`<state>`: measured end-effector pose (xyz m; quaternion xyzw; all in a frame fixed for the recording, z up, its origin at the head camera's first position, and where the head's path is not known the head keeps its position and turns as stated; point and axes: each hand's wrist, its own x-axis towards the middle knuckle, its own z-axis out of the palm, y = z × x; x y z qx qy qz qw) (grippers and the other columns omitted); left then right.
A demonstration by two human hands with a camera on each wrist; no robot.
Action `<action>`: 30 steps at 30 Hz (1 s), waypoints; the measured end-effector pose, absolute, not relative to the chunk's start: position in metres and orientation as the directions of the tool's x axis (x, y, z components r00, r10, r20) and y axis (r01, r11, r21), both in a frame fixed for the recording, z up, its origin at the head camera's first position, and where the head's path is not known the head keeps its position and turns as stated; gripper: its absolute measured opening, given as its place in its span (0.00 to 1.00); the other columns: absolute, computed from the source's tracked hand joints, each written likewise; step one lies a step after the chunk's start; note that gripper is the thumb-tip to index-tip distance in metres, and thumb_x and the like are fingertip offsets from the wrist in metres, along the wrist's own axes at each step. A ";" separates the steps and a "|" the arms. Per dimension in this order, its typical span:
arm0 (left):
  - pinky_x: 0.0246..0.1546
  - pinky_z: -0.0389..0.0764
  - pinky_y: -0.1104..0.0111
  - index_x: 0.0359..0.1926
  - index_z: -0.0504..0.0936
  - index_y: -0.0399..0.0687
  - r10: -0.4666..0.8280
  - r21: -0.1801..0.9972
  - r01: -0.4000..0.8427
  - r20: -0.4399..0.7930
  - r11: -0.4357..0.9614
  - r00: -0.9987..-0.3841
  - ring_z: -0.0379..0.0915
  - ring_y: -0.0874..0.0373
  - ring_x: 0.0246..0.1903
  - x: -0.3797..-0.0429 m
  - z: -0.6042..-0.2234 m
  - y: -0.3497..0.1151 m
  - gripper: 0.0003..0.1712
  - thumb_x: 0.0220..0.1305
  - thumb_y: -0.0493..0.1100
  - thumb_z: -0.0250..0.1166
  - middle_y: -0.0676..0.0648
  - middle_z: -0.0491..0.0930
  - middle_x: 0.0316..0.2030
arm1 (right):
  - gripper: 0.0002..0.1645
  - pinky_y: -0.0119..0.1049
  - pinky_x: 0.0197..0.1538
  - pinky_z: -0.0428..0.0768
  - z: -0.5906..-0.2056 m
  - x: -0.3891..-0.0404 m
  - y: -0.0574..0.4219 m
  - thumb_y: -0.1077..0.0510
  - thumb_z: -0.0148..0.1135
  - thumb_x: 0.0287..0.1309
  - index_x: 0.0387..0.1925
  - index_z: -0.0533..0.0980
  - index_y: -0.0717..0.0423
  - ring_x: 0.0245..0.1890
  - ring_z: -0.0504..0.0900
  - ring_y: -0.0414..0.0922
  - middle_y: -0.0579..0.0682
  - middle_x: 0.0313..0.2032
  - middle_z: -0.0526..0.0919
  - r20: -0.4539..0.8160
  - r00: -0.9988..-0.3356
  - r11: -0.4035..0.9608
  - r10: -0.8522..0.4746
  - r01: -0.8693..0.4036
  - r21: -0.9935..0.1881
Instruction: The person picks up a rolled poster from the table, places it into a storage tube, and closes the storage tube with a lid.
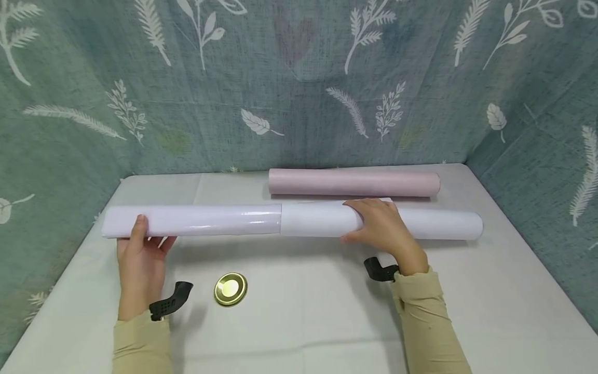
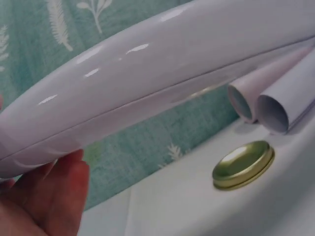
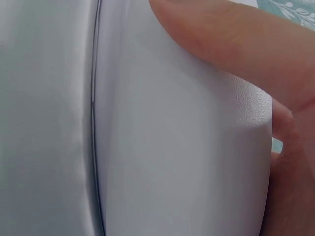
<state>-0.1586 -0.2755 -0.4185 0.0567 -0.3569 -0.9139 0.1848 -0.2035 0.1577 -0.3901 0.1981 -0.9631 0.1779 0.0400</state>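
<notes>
A long white roll [image 1: 224,221] of sheet material lies crosswise between both hands, glossy on its left part and matte on its right. Near its left end, my left hand [image 1: 142,265] grips it, thumb on the front and fingers underneath. My right hand [image 1: 385,228] holds the matte part near the right end, thumb and fingers spread around it. In the left wrist view the glossy roll [image 2: 147,69] is raised above the table, with a lengthwise seam showing. The right wrist view shows the matte surface [image 3: 187,137] close up under the thumb.
A second white roll [image 1: 444,224] lies on the table to the right, partly behind my right hand. Behind it rests a pink roll [image 1: 350,183]. A gold jar lid [image 1: 230,289] lies in front. Leaf-patterned green cloth [image 1: 299,119] hangs around the white-covered table [image 1: 299,322].
</notes>
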 end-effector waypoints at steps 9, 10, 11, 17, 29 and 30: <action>0.42 0.75 0.55 0.56 0.59 0.50 -0.238 0.655 0.217 0.058 -0.724 -0.969 0.72 0.49 0.42 -0.169 -0.420 -0.248 0.26 0.59 0.31 0.57 0.44 0.63 0.50 | 0.48 0.52 0.53 0.56 -0.389 -0.203 0.157 0.33 0.70 0.29 0.56 0.68 0.42 0.52 0.68 0.49 0.47 0.51 0.73 0.167 -0.917 0.857 -0.362 -0.398 -0.329; 0.42 0.75 0.55 0.56 0.59 0.51 -0.241 0.653 0.216 0.054 -0.726 -0.969 0.72 0.49 0.42 -0.169 -0.421 -0.247 0.27 0.59 0.30 0.57 0.44 0.62 0.50 | 0.48 0.52 0.53 0.56 -0.389 -0.203 0.157 0.32 0.69 0.29 0.56 0.68 0.42 0.52 0.68 0.49 0.47 0.51 0.73 0.167 -0.917 0.856 -0.362 -0.398 -0.329; 0.42 0.75 0.55 0.56 0.59 0.51 -0.244 0.657 0.217 0.051 -0.723 -0.968 0.72 0.49 0.42 -0.169 -0.421 -0.246 0.27 0.59 0.30 0.57 0.44 0.62 0.50 | 0.47 0.52 0.53 0.56 -0.389 -0.203 0.157 0.33 0.70 0.29 0.56 0.68 0.42 0.52 0.68 0.49 0.47 0.51 0.73 0.166 -0.918 0.856 -0.361 -0.396 -0.333; 0.38 0.77 0.58 0.55 0.59 0.51 -0.275 0.664 0.219 0.020 -0.715 -0.961 0.73 0.51 0.40 -0.171 -0.420 -0.245 0.28 0.57 0.27 0.57 0.44 0.64 0.48 | 0.47 0.53 0.52 0.57 -0.392 -0.203 0.155 0.33 0.69 0.29 0.56 0.68 0.42 0.53 0.67 0.49 0.47 0.52 0.73 0.162 -0.919 0.865 -0.360 -0.394 -0.312; 0.37 0.77 0.59 0.56 0.57 0.57 -0.351 0.721 0.237 -0.008 -0.651 -0.937 0.71 0.52 0.40 -0.171 -0.413 -0.245 0.33 0.55 0.29 0.61 0.45 0.62 0.48 | 0.47 0.52 0.51 0.58 -0.394 -0.204 0.153 0.32 0.70 0.28 0.55 0.69 0.42 0.50 0.70 0.49 0.46 0.50 0.75 0.150 -0.911 0.861 -0.384 -0.412 -0.298; 0.37 0.77 0.59 0.56 0.57 0.57 -0.354 0.721 0.241 -0.007 -0.650 -0.935 0.72 0.52 0.40 -0.171 -0.412 -0.244 0.33 0.55 0.29 0.61 0.45 0.63 0.48 | 0.47 0.52 0.51 0.58 -0.394 -0.204 0.153 0.32 0.70 0.28 0.55 0.69 0.42 0.50 0.70 0.48 0.46 0.50 0.75 0.148 -0.911 0.861 -0.385 -0.412 -0.298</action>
